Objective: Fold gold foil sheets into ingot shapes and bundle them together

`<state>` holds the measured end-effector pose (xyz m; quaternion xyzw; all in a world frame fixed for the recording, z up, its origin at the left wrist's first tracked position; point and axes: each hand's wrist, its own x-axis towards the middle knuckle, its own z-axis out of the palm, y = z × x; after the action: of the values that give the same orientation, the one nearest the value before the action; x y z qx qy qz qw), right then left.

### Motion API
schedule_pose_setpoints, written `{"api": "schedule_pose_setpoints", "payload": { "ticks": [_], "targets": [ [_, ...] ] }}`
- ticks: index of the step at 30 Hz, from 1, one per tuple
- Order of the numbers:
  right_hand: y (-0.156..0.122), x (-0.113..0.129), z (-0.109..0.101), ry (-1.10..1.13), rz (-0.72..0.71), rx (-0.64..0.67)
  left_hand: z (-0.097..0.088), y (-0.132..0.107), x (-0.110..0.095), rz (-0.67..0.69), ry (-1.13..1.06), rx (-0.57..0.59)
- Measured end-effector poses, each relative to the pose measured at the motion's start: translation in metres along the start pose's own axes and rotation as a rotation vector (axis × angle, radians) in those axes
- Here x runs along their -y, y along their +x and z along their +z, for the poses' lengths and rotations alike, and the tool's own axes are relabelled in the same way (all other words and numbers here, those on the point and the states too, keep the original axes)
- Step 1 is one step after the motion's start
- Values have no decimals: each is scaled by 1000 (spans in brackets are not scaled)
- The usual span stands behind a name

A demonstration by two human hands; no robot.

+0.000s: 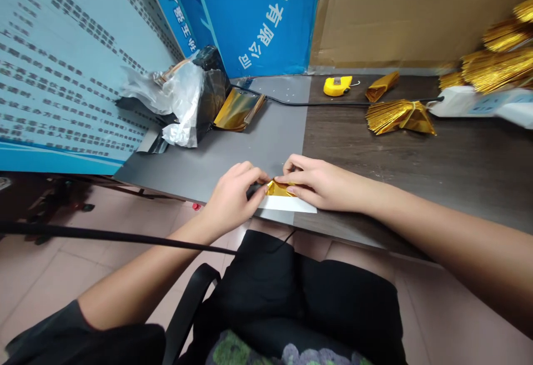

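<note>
A sheet of gold foil paper (280, 189) with a white strip along its near side lies at the table's front edge, partly folded. At its left end, my left hand (238, 190) pinches the gold part between thumb and fingertips. From the right, my right hand (314, 181) has its thumb and fingers closed on the gold part, with the fingertips near those of the left. Both hands cover parts of the paper, so its full shape is hidden.
Behind the hands lie a stack of gold foil sheets (237, 110), a crumpled plastic bag (183, 98), a yellow tape measure (337, 85), a folded gold piece (381, 86) and a banded gold bundle (400, 117). A black cable (287, 103) runs to a white power strip (458, 101). More gold bundles (497, 62) are piled at right.
</note>
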<state>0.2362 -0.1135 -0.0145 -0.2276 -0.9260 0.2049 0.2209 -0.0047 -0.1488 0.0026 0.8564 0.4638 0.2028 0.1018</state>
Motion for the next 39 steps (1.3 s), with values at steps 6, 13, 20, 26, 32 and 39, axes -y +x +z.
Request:
{"api": "schedule_pose_setpoints", "payload": {
  "ticks": [6, 13, 20, 26, 32, 39],
  "targets": [
    [-1, -2, -1, -17, 14, -5, 2, -9, 5, 143, 29, -71],
    [-3, 0, 1, -66, 8, -36, 3, -11, 9, 223, 63, -76],
    [-3, 2, 2, -102, -1, -24, 3, -12, 15, 285, 76, -36],
    [-5, -2, 6, -155, -25, -40, 0, -11, 18, 300, 105, 3],
    [-5, -2, 7, -197, -51, -6, -2, -10, 22, 316, 112, 54],
    [-4, -2, 9, -198, -43, -32, -5, -6, 28, 371, 48, 86]
  ]
}}
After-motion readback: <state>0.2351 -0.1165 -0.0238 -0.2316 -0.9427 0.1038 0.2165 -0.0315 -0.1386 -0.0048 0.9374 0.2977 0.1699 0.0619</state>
